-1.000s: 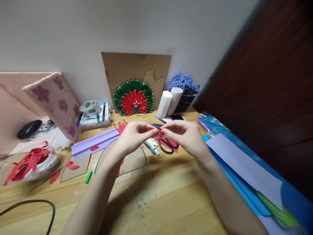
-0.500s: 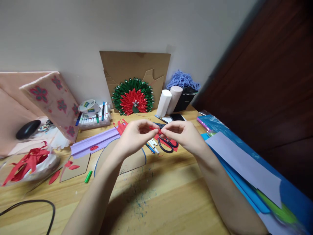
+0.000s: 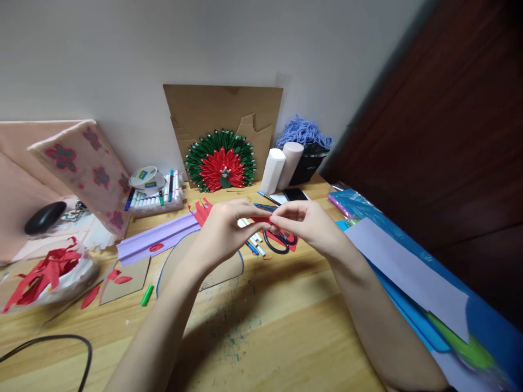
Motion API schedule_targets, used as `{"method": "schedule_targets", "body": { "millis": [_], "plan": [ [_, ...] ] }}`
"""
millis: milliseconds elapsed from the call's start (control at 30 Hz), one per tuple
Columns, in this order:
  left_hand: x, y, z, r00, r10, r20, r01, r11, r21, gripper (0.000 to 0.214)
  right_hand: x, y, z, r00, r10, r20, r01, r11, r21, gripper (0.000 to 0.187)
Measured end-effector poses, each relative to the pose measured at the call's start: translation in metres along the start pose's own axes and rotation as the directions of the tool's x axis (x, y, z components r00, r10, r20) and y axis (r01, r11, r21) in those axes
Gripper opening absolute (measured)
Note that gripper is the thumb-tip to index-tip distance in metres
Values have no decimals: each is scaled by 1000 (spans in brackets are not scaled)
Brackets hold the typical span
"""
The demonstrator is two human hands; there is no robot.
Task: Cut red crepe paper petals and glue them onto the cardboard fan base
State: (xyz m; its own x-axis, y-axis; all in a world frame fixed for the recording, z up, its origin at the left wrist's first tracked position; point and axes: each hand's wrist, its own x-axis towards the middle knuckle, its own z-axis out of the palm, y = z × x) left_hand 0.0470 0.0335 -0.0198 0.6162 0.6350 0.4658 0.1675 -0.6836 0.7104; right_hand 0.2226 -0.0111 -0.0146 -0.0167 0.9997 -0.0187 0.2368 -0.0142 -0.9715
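Between the fingertips of both hands is a small red paper piece (image 3: 263, 220), mostly hidden by the fingers. My left hand (image 3: 232, 226) pinches it from the left, fingers stretched along it. My right hand (image 3: 304, 223) is closed on its right end, thumb against forefinger. Just below and behind the hands lie black-handled scissors (image 3: 278, 250) on red paper. White-barrelled markers (image 3: 255, 239) are beside them. Under my left forearm rests a cardboard piece (image 3: 223, 271) with a blue drawn edge and rounded ends.
A cardboard panel (image 3: 223, 103) with a green and red peacock (image 3: 224, 169) leans on the wall. On the left are purple paper (image 3: 143, 239), a marker box (image 3: 157, 202), a bowl of red scraps (image 3: 49, 272) and a green cap (image 3: 147, 295). Blue folders and a lilac sheet (image 3: 412, 272) lie right.
My left fingers have straightened along the red paper piece, and the gap between left thumb and forefinger has narrowed. My right hand keeps its pinch. The view has shifted slightly.
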Motion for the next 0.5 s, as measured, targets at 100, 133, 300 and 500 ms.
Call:
{"method": "schedule_targets", "body": {
  "millis": [100, 133, 300, 500],
  "plan": [
    [0, -1, 0, 1000, 13, -13, -13, 1000, 25, 16, 0, 2, 0, 1000, -13, 17, 13, 1000, 3, 14],
    [0, -2, 0, 1000, 18, -13, -17, 999, 36, 17, 0, 3, 0, 1000, -18, 16, 18, 1000, 9, 15],
    [0, -3, 0, 998, 56, -4, -55, 994, 96, 17, 1, 5, 1, 999, -44, 2, 44, 999, 19, 16],
    [1, -4, -1, 997, 72, -3, -71, 989, 129, 14, 0, 7, 0, 994, -111, -16, 110, 992, -64, 19]
  ]
}}
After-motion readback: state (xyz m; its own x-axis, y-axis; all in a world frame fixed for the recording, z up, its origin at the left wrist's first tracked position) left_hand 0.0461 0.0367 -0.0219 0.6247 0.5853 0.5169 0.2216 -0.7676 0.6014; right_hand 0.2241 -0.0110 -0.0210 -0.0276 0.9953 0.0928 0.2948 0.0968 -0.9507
